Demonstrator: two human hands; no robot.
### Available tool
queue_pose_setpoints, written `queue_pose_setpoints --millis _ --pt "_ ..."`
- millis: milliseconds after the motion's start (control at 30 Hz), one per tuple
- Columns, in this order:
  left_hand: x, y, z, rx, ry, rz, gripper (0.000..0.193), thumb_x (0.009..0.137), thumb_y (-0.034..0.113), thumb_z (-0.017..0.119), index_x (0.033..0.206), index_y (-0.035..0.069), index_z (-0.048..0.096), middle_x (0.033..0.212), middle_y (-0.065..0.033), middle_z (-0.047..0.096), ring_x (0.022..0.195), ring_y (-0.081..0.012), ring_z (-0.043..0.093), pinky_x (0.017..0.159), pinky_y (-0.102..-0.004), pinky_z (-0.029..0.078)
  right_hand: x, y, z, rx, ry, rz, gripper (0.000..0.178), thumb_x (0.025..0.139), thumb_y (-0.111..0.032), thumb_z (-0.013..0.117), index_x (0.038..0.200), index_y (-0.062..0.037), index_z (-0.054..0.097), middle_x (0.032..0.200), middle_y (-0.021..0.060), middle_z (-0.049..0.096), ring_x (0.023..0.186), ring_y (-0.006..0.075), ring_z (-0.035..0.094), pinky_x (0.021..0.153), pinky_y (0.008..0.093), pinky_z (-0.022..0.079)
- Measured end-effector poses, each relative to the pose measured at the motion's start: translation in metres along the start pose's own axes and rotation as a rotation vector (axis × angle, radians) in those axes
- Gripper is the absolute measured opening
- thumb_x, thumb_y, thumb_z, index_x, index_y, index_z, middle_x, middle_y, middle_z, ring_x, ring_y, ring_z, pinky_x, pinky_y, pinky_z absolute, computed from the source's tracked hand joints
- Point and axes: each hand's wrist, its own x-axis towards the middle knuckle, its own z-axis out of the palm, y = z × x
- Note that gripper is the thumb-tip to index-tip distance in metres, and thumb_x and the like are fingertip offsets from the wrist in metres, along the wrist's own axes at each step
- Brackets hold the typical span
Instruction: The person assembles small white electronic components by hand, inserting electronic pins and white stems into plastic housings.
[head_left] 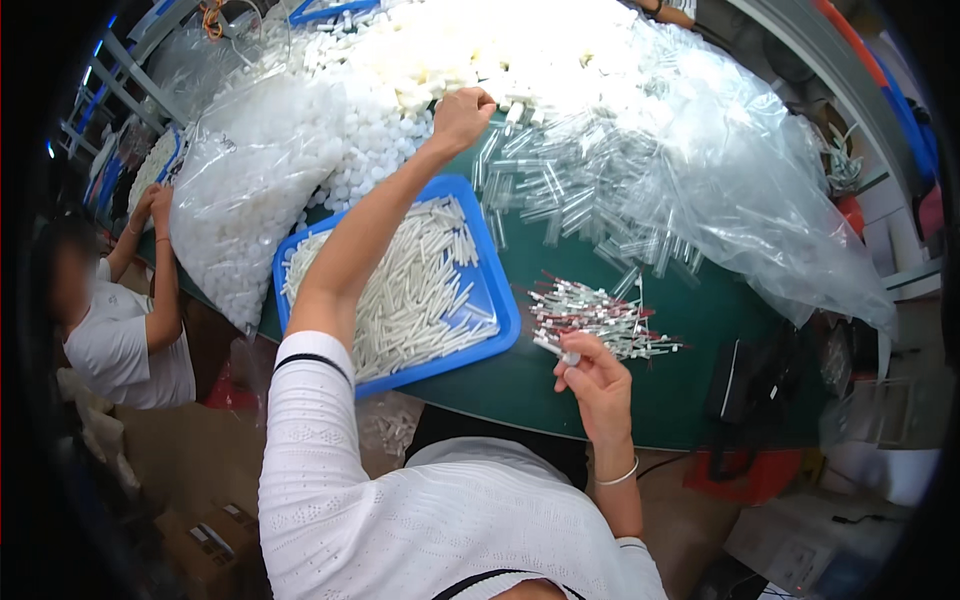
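Note:
My left hand (463, 118) reaches far across the green table, over the edge of a bright heap of small white pieces (420, 65). Its fingers are closed; whatever is between them is hidden. Near the front edge, my right hand (598, 385) pinches a small tube with a white cap (556, 350). Just beyond it lies a loose pile of thin white pieces with red parts (600, 318). Under my left forearm sits a blue tray (508, 300) holding many short white sticks (410, 300). Clear tubes (585, 185) are scattered right of my left hand.
A bag of round white caps (260, 170) slumps at the left, with loose caps (370, 155) beside it. A large clear plastic bag (740, 170) covers the right side. A dark box (735, 380) stands at the right. Another person (130, 330) works at the far left.

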Motion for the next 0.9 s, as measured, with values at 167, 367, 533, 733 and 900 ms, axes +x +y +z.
queue_pose_setpoints --millis 167,367,533,733,900 --pt "0.057 -0.03 0.054 0.346 -0.015 -0.147 0.029 0.075 0.025 0.064 0.091 0.002 0.072 0.093 -0.0202 0.069 0.088 -0.0357 0.067 0.078 -0.0431 0.053 -0.01 0.009 -0.012 0.034 0.092 0.064 0.028 0.087 0.004 0.058 0.115 0.0042 0.061 0.11 0.011 0.058 0.083 0.0146 0.061 0.069 0.0263 0.053" --pt "0.053 -0.026 0.042 0.336 -0.034 -0.254 0.036 0.068 0.028 0.066 0.09 0.0 0.072 0.09 -0.0216 0.069 0.09 -0.0375 0.067 0.079 -0.0443 0.053 -0.014 0.009 -0.016 0.054 0.143 0.069 0.023 0.089 0.001 0.057 0.112 0.0051 0.059 0.107 0.0123 0.062 0.08 0.0144 0.062 0.067 0.0267 0.053" --pt "-0.025 0.021 -0.041 -0.049 -0.242 -0.06 0.028 0.079 0.028 0.065 0.09 0.003 0.065 0.077 -0.0144 0.068 0.07 -0.0225 0.066 0.065 -0.0351 0.052 -0.011 0.001 -0.019 0.097 0.141 -0.025 0.022 0.094 -0.007 0.056 0.111 0.0051 0.059 0.112 0.0146 0.063 0.079 0.013 0.062 0.065 0.0254 0.052" --pt "-0.234 0.12 -0.1 -0.612 -0.765 -0.225 0.022 0.097 0.018 0.052 0.108 0.002 0.061 0.072 -0.0008 0.058 0.06 -0.0063 0.053 0.054 -0.0226 0.043 0.0 0.007 0.011 0.237 0.05 -0.078 0.023 0.096 -0.011 0.056 0.116 0.0009 0.058 0.126 0.0177 0.056 0.078 0.0121 0.062 0.06 0.0227 0.052" --pt "-0.297 0.139 -0.09 -0.657 -0.642 -0.151 0.019 0.092 0.008 0.059 0.11 0.001 0.06 0.074 -0.0037 0.059 0.062 -0.0098 0.056 0.055 -0.0247 0.045 -0.02 0.025 0.023 0.288 0.018 -0.014 0.029 0.097 -0.02 0.055 0.115 0.0019 0.055 0.119 0.0189 0.061 0.081 0.0155 0.066 0.069 0.026 0.057"
